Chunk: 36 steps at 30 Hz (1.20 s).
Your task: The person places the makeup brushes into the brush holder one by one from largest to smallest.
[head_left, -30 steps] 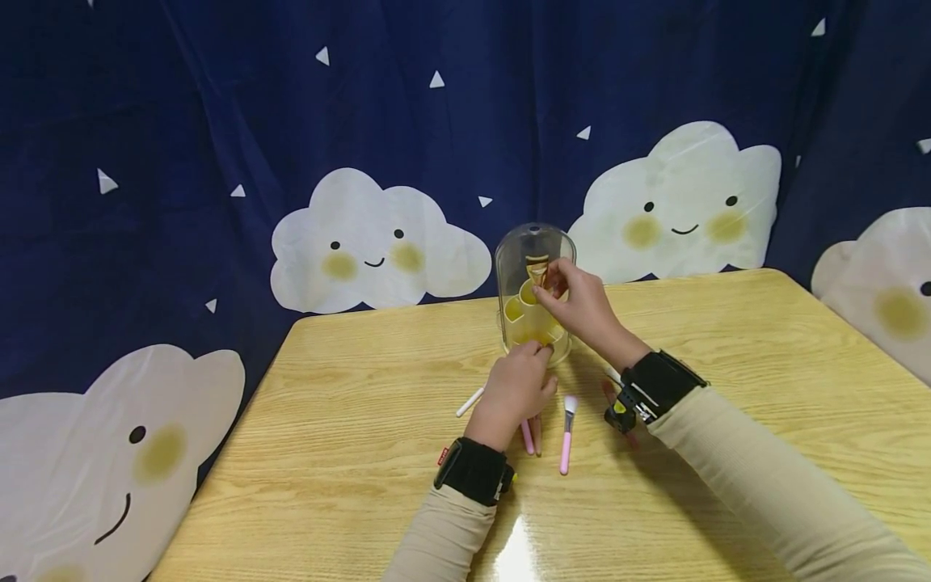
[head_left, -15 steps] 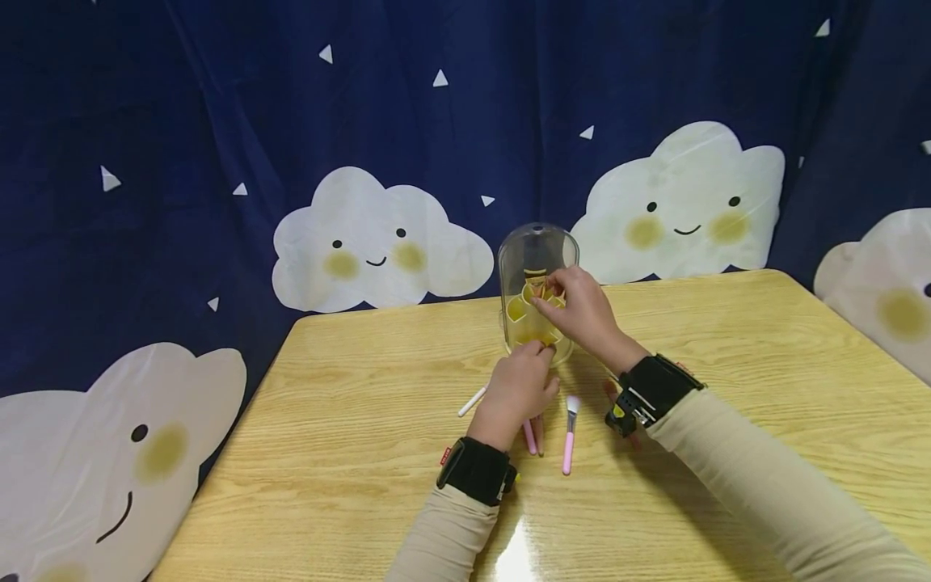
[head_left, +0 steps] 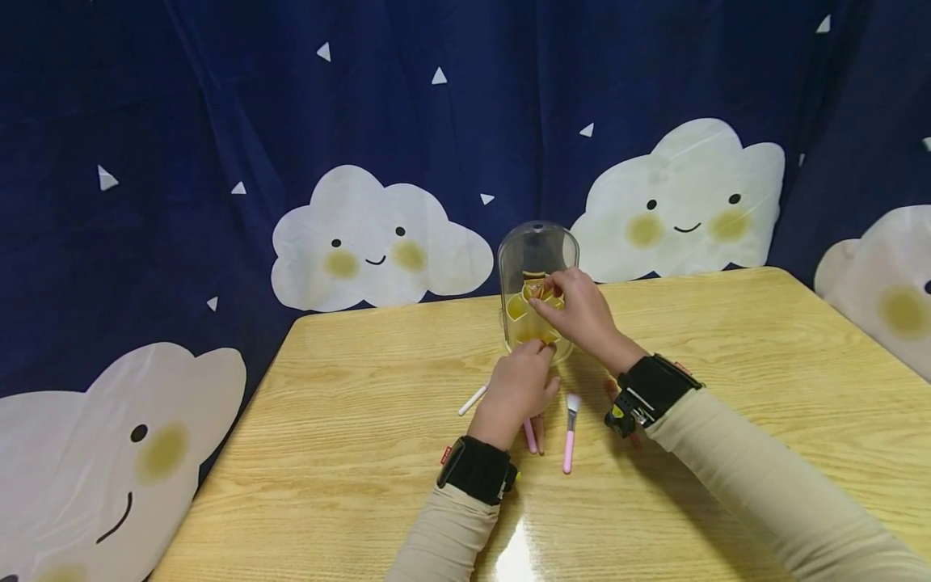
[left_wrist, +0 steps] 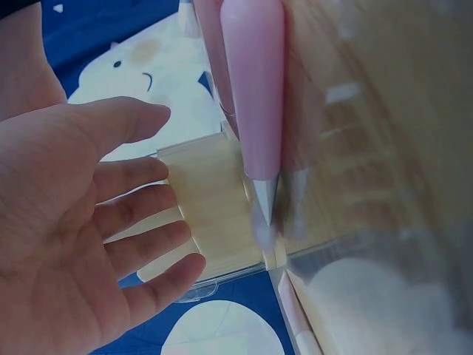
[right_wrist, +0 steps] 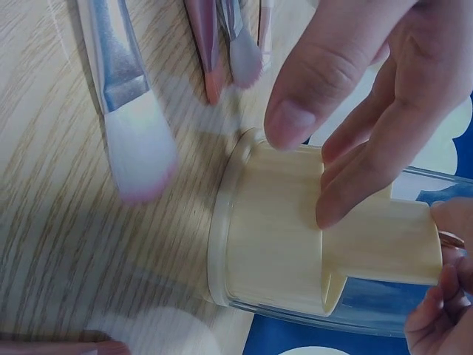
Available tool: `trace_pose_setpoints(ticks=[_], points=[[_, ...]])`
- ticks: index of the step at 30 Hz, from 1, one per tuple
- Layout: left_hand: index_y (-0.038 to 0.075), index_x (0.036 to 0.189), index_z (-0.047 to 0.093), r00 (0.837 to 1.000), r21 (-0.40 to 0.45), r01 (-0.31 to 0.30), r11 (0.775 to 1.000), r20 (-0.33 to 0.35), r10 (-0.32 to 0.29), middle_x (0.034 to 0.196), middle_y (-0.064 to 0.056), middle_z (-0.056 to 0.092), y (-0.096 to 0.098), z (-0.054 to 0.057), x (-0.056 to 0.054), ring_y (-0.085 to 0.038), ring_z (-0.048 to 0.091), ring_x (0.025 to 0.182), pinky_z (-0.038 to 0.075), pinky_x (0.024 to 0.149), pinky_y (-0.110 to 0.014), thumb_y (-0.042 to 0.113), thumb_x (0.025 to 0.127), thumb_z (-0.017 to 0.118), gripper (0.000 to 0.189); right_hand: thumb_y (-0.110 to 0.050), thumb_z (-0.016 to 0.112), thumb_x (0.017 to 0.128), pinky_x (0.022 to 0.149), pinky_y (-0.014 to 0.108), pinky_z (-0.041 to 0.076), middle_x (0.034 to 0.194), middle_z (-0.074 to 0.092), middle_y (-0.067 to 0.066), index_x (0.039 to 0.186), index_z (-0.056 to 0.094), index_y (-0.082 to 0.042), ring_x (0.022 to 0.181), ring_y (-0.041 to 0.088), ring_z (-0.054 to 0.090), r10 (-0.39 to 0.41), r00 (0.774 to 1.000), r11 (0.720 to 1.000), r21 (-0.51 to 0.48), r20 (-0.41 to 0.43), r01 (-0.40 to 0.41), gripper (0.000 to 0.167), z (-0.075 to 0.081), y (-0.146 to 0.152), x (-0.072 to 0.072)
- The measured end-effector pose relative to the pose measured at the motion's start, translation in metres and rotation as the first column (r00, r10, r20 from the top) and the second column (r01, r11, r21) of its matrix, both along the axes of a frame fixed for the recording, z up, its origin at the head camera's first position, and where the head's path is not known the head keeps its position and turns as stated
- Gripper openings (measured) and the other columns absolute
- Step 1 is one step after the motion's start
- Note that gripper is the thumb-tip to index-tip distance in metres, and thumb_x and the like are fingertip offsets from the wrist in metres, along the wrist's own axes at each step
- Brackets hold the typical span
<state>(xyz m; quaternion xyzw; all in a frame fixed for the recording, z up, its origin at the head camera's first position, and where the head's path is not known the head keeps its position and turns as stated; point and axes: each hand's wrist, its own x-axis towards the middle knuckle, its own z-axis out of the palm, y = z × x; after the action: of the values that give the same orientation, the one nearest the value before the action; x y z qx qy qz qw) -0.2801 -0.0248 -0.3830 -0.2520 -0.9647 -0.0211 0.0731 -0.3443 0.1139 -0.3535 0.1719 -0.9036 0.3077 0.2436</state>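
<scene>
A cream brush holder [head_left: 534, 327] with round compartments and a clear domed back [head_left: 538, 242] stands upright on the table. My right hand [head_left: 582, 319] pinches a makeup brush [head_left: 533, 279] with a gold ferrule and dark bristle end, bristles up, over the rear upper compartment; its lower part is hidden. In the right wrist view, a copper-coloured bit of the brush [right_wrist: 451, 240] shows between those fingertips at the compartment's mouth. My left hand [head_left: 516, 392] is at the holder's front. Its relaxed fingers [left_wrist: 151, 237] touch the rim, the thumb apart from them.
On the wooden table [head_left: 349, 453] lie a pink brush [head_left: 568, 440] with white bristles, a white handle [head_left: 473, 401], a pink handle [head_left: 529, 436] and a brown one [head_left: 540, 435] partly under my left hand. A reddish brush [head_left: 610, 391] lies under my right wrist. A navy curtain [head_left: 407, 97] hangs behind.
My right hand has lowered the brush a little toward the rear compartment of the holder. The left hand stays at the front rim.
</scene>
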Motion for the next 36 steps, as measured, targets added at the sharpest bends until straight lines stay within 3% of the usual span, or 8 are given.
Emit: trace_pose_setpoints(ticks=[11,25,30,36], points=[[0.013,0.147,0.055,1.0,-0.005,-0.005,1.0,0.008,0.005,0.137,-0.001,0.059,0.0,0.001,0.0,-0.017,0.058,0.122,0.056,0.091,-0.035,0.036,0.101,0.062,0.052,-0.021,0.077,0.091,0.065,0.036,0.036,0.09,0.057,0.021,0.096,0.068,0.003,0.078,0.029,0.047,-0.007,1.0,1.0,0.013,0.012,0.007,0.026,-0.001,0.0,0.0],[0.014,0.147,0.054,1.0,-0.015,-0.008,1.0,0.005,0.008,0.138,-0.001,0.059,0.0,-0.001,-0.001,-0.017,0.058,0.124,0.056,0.092,-0.035,0.036,0.101,0.061,0.052,-0.019,0.077,0.09,0.071,0.04,0.044,0.095,0.06,0.02,0.106,0.069,0.005,0.087,0.033,0.055,0.014,1.0,1.0,-0.014,0.005,-0.014,0.03,-0.005,0.003,0.003],[0.014,0.148,0.054,1.0,-0.009,-0.007,1.0,0.018,0.007,0.138,-0.001,0.058,0.001,0.0,-0.001,-0.016,0.057,0.125,0.056,0.093,-0.036,0.037,0.101,0.061,0.053,-0.016,0.075,0.091,0.075,0.042,0.047,0.105,0.06,0.022,0.118,0.065,0.005,0.091,0.033,0.054,0.017,1.0,1.0,-0.011,-0.001,-0.017,0.035,-0.007,0.009,0.016],[0.014,0.149,0.052,1.0,0.0,-0.015,1.0,0.026,0.015,0.139,-0.001,0.058,0.002,-0.001,-0.002,-0.017,0.056,0.127,0.055,0.094,-0.037,0.036,0.1,0.062,0.055,-0.01,0.065,0.094,0.088,0.053,0.051,0.12,0.058,0.025,0.13,0.057,0.007,0.111,0.04,0.055,0.011,0.999,0.99,0.142,0.031,-0.015,0.041,-0.013,0.026,0.036]])
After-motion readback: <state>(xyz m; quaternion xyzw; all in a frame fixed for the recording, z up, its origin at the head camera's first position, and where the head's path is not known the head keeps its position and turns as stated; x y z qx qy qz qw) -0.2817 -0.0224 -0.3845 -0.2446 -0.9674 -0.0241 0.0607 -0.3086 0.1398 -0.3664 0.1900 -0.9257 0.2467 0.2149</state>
